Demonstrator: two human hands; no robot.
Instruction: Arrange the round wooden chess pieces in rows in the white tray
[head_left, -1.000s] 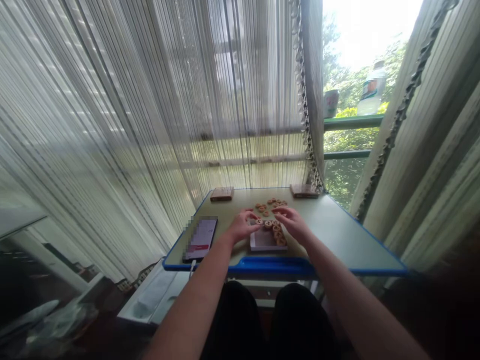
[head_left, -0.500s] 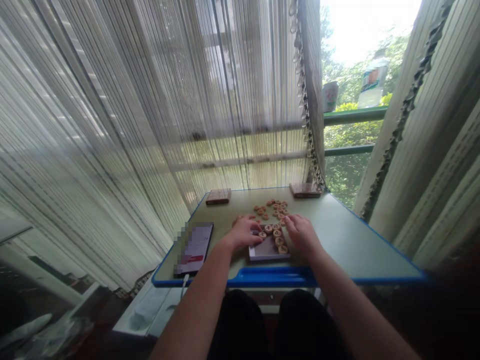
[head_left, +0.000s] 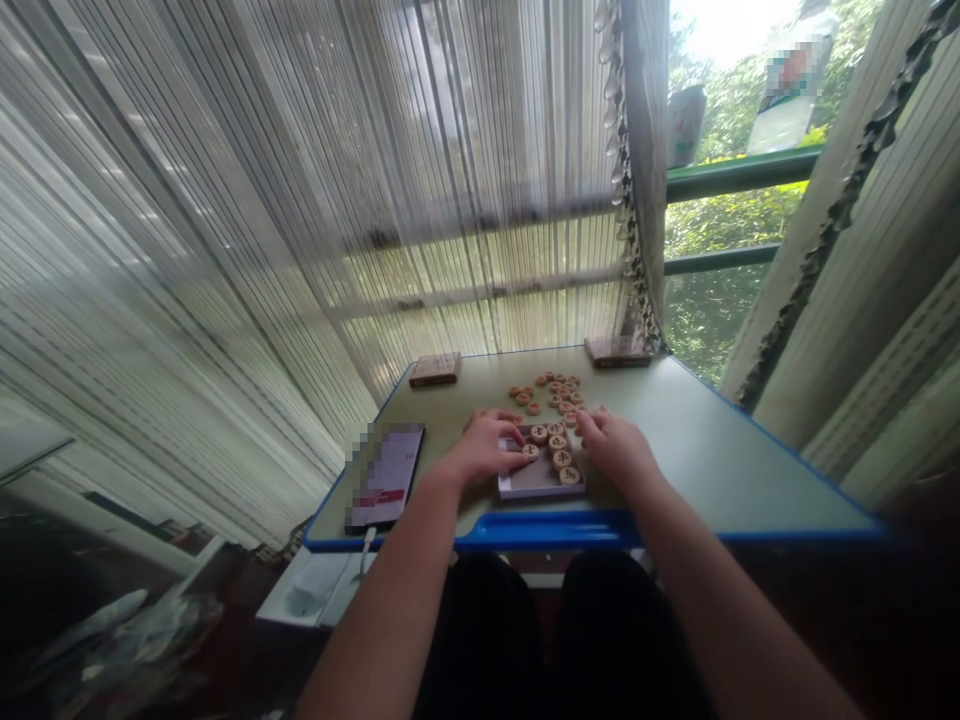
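Observation:
A shallow white box (head_left: 536,491) lies near the table's front edge, holding several round wooden Chinese chess pieces along its right side and back. My left hand (head_left: 487,446) reaches over the box's left side, thumb and fingers closed around a chess piece (head_left: 530,452) inside it. Just right of the box, my right hand (head_left: 616,448) rests low over the table with its fingers curled together. Its fingertips are beside a loose chess piece (head_left: 571,418); whatever they pinch is hidden. More loose pieces (head_left: 556,388) lie scattered behind the box.
A phone (head_left: 390,478) with a plugged-in cable lies at the table's left. Two flat brown boxes stand at the back corners, one left (head_left: 436,369) and one right (head_left: 619,351). A blue pen tray (head_left: 547,526) runs along the front edge. Sheer curtains hang behind.
The camera has tilted down slightly, so the window and bottle appear higher. My left hand stays at the piece in the box; my right hand has shifted slightly right, off the box's edge.

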